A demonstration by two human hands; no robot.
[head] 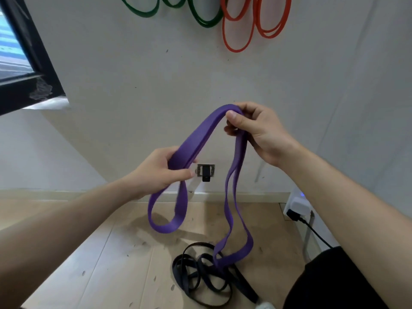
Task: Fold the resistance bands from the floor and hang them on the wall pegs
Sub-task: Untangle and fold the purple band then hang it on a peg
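I hold a wide purple resistance band (200,134) doubled in front of the wall. My right hand (256,132) pinches its top fold between thumb and fingers. Lower and to the left, my left hand (160,172) grips the doubled strands. One loop hangs below my left hand, and a longer loop drops from my right hand down to the floor. A dark band (200,277) lies tangled on the floor beneath it. Green bands (200,16) and orange bands (252,23) hang on the wall above; their pegs are out of frame.
A metal wall plate with a black clip (206,171) sits low on the wall. A white power strip with a black plug and cable (297,210) lies at the right. A dark window frame (29,63) is at the left. My dark trouser leg (334,284) fills the lower right.
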